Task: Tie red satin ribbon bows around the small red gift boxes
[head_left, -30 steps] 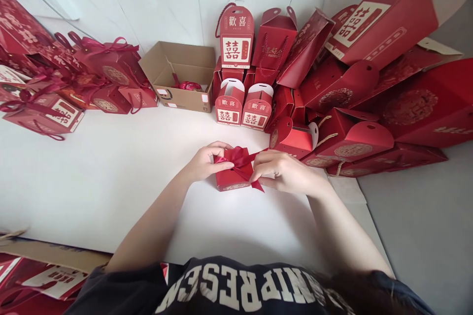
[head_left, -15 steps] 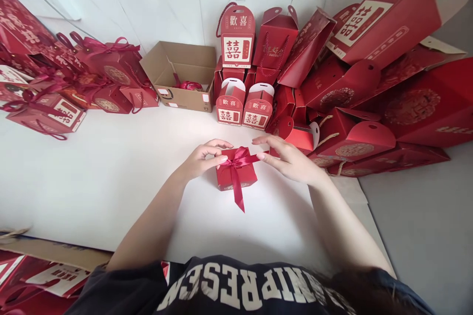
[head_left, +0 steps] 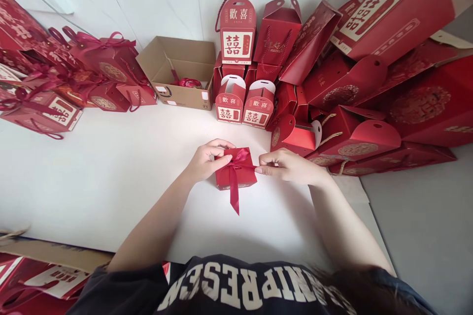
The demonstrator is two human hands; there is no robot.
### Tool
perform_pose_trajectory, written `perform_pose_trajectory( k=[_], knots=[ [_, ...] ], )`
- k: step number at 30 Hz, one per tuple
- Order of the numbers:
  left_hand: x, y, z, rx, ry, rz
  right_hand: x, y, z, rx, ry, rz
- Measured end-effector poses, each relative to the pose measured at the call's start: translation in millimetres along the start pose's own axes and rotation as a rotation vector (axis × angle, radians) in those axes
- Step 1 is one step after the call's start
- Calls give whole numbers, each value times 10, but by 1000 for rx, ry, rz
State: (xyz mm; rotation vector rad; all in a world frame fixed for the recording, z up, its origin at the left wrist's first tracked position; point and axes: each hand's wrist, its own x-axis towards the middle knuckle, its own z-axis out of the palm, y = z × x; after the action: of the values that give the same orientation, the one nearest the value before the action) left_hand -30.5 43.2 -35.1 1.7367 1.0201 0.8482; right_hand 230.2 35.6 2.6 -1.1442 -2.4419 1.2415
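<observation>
A small red gift box [head_left: 247, 173] sits on the white table in front of me, tied with a dark pink satin ribbon [head_left: 234, 184]. The ribbon has a bow on the lid, and one tail hangs down the near side past the box's lower edge. At the box's left side, my left hand [head_left: 210, 160] is closed, its thumb pressed on the left part of the bow and its fingers at the far left edge. My right hand [head_left: 284, 166] pinches a ribbon end at the box's right edge between thumb and forefinger.
An open cardboard box [head_left: 177, 69] with a pink bundle inside stands at the back. Red gift boxes [head_left: 236, 39] are stacked beside it, with more boxes [head_left: 351, 133] piled on the right. Ribboned boxes [head_left: 55, 108] crowd the left. A carton of red packages [head_left: 48, 280] is at lower left.
My right hand has gone from spread fingers to a pinch on the ribbon end and moved slightly lower. The bow looks flatter, and its hanging tail has shifted a little left.
</observation>
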Motion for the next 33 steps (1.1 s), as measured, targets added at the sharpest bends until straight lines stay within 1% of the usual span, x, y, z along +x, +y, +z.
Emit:
perform_pose_trajectory(
  k=[3, 6, 7, 8, 9, 11, 13, 14, 16, 17, 20, 22, 24, 28, 33],
  knots=[
    [8, -18, -3, -29, 4, -26, -4, 38, -17, 27, -76, -12],
    [17, -41, -14, -77, -7, -53, -78, 77, -98, 91, -230, 35],
    [19, -48, -18, -98, -17, -55, -112, 86, -132, 114, -255, 47],
    [21, -56, -21, -120, -28, -55, -142, 88, -162, 137, -240, 54],
    [22, -62, -24, -139, -37, -53, -165, 83, -183, 154, -178, 57],
    [21, -67, -30, -157, -46, -43, -170, 52, -178, 164, 54, 60],
    [15, -60, -42, -133, -44, -23, -113, 7, -105, 141, 299, 32],
    [10, -51, -51, -106, -43, -6, -64, -12, -47, 130, 390, 0],
    [0, -28, -75, -48, -51, 36, 57, -29, 90, 144, 470, -82],
    [-5, -16, -88, -25, -58, 54, 118, -25, 158, 176, 482, -107],
    [-16, 9, -120, 1, -77, 76, 259, 24, 317, 348, 416, -133],
    [-19, 12, -133, 18, -74, 73, 300, 57, 368, 469, 370, -130],
    [-18, 7, -137, 35, -63, 70, 309, 69, 382, 533, 339, -128],
    [-12, -6, -113, 48, -40, 82, 303, 42, 365, 565, 271, -153],
    [-11, -10, -56, 145, 70, 103, 312, 64, 349, 669, 250, -115]
  ],
)
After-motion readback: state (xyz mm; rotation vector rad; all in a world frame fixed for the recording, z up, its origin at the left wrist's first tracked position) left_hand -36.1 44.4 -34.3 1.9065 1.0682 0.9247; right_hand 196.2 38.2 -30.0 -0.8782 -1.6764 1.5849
